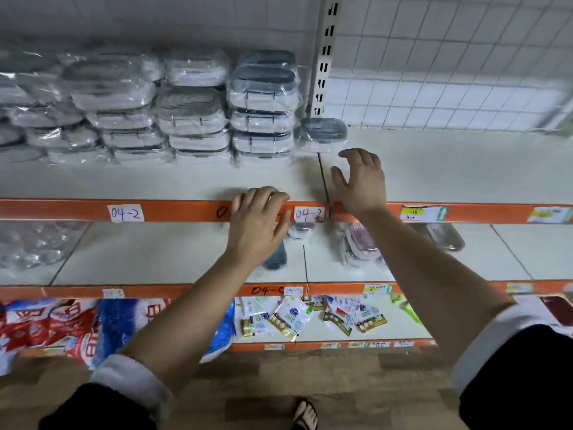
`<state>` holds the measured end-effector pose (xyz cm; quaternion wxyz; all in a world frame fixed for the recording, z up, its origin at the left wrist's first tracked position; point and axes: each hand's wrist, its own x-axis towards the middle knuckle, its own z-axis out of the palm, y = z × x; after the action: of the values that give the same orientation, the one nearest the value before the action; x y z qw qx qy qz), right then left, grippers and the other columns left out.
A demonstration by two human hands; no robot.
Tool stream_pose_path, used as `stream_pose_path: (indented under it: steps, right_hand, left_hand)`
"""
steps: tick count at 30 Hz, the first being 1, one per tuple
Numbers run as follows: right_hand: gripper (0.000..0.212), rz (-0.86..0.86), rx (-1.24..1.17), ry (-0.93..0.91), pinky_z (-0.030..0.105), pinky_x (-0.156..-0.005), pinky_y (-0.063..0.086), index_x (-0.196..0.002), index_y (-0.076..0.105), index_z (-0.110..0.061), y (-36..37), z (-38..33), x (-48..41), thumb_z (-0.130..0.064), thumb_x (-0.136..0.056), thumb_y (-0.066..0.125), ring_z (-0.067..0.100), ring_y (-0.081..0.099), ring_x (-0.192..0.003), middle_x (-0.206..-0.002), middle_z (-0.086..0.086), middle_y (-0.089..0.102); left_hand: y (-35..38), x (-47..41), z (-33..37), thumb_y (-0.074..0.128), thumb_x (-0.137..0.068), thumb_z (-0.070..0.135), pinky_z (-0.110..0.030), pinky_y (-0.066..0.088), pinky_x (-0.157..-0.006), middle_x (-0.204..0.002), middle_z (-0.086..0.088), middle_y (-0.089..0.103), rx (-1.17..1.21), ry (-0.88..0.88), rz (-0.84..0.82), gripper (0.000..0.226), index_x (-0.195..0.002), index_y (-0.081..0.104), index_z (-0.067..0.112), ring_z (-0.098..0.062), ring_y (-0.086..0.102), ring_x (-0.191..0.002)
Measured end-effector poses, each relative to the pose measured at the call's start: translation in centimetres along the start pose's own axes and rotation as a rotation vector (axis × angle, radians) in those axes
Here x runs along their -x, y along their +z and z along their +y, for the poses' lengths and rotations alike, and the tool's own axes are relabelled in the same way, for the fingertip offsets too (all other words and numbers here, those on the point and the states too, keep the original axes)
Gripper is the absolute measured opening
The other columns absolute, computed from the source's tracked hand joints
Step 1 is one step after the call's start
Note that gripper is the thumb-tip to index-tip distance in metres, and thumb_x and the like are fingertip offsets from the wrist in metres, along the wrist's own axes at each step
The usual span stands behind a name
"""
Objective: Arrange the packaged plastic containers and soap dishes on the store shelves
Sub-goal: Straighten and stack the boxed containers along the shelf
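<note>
1. Several stacks of wrapped containers [263,97] fill the back left of the top shelf [434,169]. One lone dark-lidded container [321,135] sits at the right end of the row, just beside the last stack.
2. The right grip [361,181] — released, fingers spread — hovers over the shelf just in front of that lone container, apart from it.
3. The left grip [257,218] lies on the shelf's orange front edge [170,211], fingers loosely bent over it, grasping nothing.
4. On the middle shelf [155,252] lie wrapped soap dishes — a pinkish pile [359,246] near the middle and a dark one [276,257] partly hidden behind the left wrist.
5. On the bottom shelf, small sachets [291,318] are scattered beside red-and-blue bags [62,324].
</note>
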<state>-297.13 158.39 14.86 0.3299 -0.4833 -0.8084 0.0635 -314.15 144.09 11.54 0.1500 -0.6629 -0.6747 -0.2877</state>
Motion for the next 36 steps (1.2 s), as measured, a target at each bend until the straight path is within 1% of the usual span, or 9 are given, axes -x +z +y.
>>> stream_pose_path:
  steps: [7, 10, 12, 16, 21, 28, 31, 34, 36]
  right_hand:
    - [0.021, 0.145, -0.016, -0.085, 0.042, -0.083, 0.043, -0.102, 0.066, -0.002, -1.5, -1.5, 8.7, -0.017, -0.09, 0.058, 0.037, 0.054, -0.094, -0.1, 0.016, 0.065]
    - [0.015, 0.122, -0.027, -0.09, 0.038, -0.075, 0.042, -0.096, 0.064, -0.001, -0.1, -1.9, 11.9, -0.013, -0.089, 0.06, 0.036, 0.055, -0.088, -0.093, 0.016, 0.064]
    - [0.013, 0.09, -0.042, -0.081, 0.035, -0.074, 0.041, -0.096, 0.064, -0.001, 1.5, -1.8, 13.8, -0.011, -0.087, 0.062, 0.036, 0.056, -0.089, -0.092, 0.015, 0.064]
    - [0.019, -0.057, -0.024, -0.038, 0.041, -0.078, 0.046, -0.102, 0.066, -0.002, 5.8, 0.0, 16.3, -0.015, -0.088, 0.062, 0.038, 0.055, -0.098, -0.1, 0.014, 0.065]
    - [0.03, -0.201, 0.001, 0.006, 0.042, -0.086, 0.047, -0.116, 0.065, -0.005, 11.6, 3.5, 16.8, -0.021, -0.091, 0.061, 0.036, 0.052, -0.108, -0.113, 0.013, 0.064]
    - [0.043, -0.292, -0.011, 0.041, 0.043, -0.098, 0.044, -0.131, 0.057, -0.007, 19.5, 8.5, 15.6, -0.025, -0.092, 0.06, 0.033, 0.044, -0.126, -0.133, 0.013, 0.055]
    - [0.046, -0.303, -0.014, 0.04, 0.042, -0.102, 0.04, -0.133, 0.056, -0.007, 22.8, 10.5, 14.9, -0.027, -0.092, 0.062, 0.033, 0.04, -0.13, -0.138, 0.014, 0.052]
    - [0.049, -0.303, -0.004, 0.022, 0.041, -0.106, 0.036, -0.135, 0.055, -0.008, 25.3, 12.3, 13.6, -0.027, -0.091, 0.063, 0.035, 0.039, -0.132, -0.141, 0.015, 0.05]
    - [0.051, -0.311, 0.006, -0.003, 0.043, -0.107, 0.038, -0.137, 0.052, -0.008, 26.3, 13.2, 12.4, -0.027, -0.091, 0.062, 0.036, 0.038, -0.133, -0.142, 0.016, 0.048]
  left_hand:
    - [-0.8, 7.8, -1.1, 0.048, -0.093, 0.031, -0.039, 0.036, -0.081, -0.108, -0.004, 0.065, 0.046, -0.02, -0.075, 0.029, -0.106, 0.067, 0.013, -0.028, 0.059, -0.098]
    - [-0.3, 10.1, -1.7, 0.043, -0.092, 0.032, -0.039, 0.037, -0.08, -0.107, -0.005, 0.065, 0.051, -0.062, -0.152, 0.035, -0.107, 0.067, 0.012, -0.029, 0.06, -0.095]
    - [0.4, 11.3, -2.2, 0.04, -0.091, 0.034, -0.04, 0.039, -0.08, -0.106, -0.006, 0.065, 0.062, -0.098, -0.2, 0.039, -0.106, 0.067, 0.01, -0.03, 0.06, -0.093]
    - [3.5, 13.1, -3.2, 0.037, -0.091, 0.037, -0.041, 0.042, -0.084, -0.112, -0.008, 0.065, 0.099, -0.141, -0.301, 0.045, -0.111, 0.066, 0.009, -0.032, 0.06, -0.099]
    - [9.3, 14.9, -4.1, 0.037, -0.09, 0.039, -0.041, 0.044, -0.093, -0.124, -0.009, 0.063, 0.136, -0.155, -0.447, 0.051, -0.12, 0.065, 0.009, -0.031, 0.059, -0.111]
    - [19.0, 14.7, -5.7, 0.049, -0.098, 0.035, -0.037, 0.034, -0.108, -0.142, -0.011, 0.048, 0.183, -0.214, -0.519, 0.047, -0.14, 0.049, 0.013, -0.028, 0.041, -0.131]
    - [23.6, 13.1, -6.4, 0.045, -0.098, 0.043, -0.039, 0.026, -0.115, -0.156, -0.011, 0.028, 0.126, -0.273, -0.577, 0.063, -0.152, 0.028, 0.016, -0.03, 0.024, -0.141]
    - [27.8, 11.6, -6.6, 0.041, -0.096, 0.056, -0.047, 0.013, -0.12, -0.164, -0.004, 0.002, 0.079, -0.372, -0.649, 0.076, -0.156, 0.007, 0.023, -0.034, -0.001, -0.149]
    - [29.7, 11.2, -6.6, 0.038, -0.094, 0.062, -0.05, 0.01, -0.12, -0.164, -0.003, -0.001, 0.048, -0.405, -0.664, 0.079, -0.156, 0.005, 0.025, -0.034, -0.008, -0.148]
